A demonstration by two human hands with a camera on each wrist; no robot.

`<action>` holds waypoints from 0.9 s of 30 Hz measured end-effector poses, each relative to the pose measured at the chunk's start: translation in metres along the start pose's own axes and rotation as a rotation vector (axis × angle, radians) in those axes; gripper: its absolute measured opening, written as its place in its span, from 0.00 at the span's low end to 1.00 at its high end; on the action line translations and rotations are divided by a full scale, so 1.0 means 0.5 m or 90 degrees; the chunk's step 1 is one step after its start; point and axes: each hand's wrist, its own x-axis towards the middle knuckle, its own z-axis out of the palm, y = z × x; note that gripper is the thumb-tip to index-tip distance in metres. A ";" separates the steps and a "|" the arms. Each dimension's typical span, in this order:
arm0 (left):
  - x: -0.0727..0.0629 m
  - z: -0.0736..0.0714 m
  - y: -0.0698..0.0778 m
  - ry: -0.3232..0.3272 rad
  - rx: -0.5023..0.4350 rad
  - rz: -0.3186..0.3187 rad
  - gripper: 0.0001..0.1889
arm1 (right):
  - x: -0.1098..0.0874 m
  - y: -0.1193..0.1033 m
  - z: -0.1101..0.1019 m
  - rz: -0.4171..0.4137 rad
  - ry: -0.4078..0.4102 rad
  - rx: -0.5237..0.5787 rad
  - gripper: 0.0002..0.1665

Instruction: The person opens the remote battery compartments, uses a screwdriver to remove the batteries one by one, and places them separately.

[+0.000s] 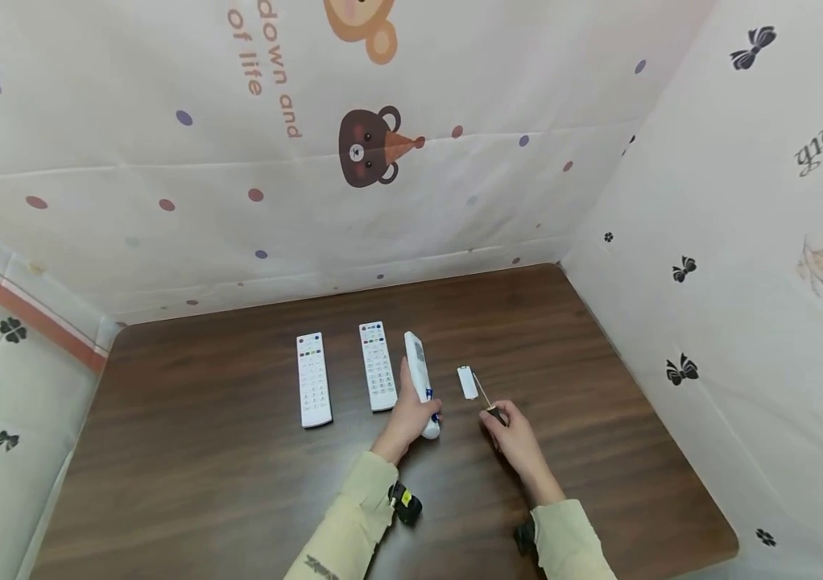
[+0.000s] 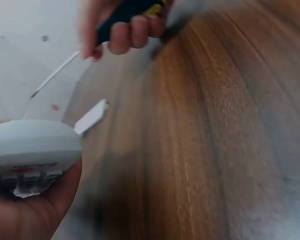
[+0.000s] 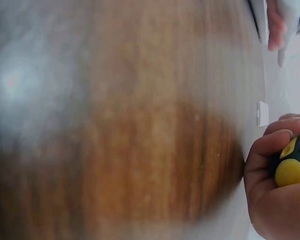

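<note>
Your left hand (image 1: 406, 417) is clamped round a white remote (image 1: 417, 362) above the table (image 1: 201, 483), beside two button handsets (image 1: 378, 366); your right hand (image 1: 516, 439) has its fingers curled round a screwdriver (image 1: 496, 416), its shaft near a small white cover (image 1: 467, 383).

Bright, even light in here, the walls (image 1: 165, 121) glowing pale, a cool sheen on the tabletop (image 1: 201, 467) near six o'clock! Head view, fairly sharp. Left wrist: the right hand (image 2: 132, 35) smears near twelve, soft shadow at seven, hazy glare at four. Right wrist: woodgrain blurred, hot white glare between nine and ten, table edge bowed at four!
</note>
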 end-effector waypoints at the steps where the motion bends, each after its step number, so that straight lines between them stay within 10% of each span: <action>1: 0.006 0.004 -0.003 0.008 0.034 0.009 0.53 | -0.001 0.002 0.001 0.002 -0.006 -0.004 0.15; 27: 0.097 0.103 0.037 0.156 0.430 -0.017 0.48 | 0.009 0.008 -0.007 0.033 -0.057 0.045 0.20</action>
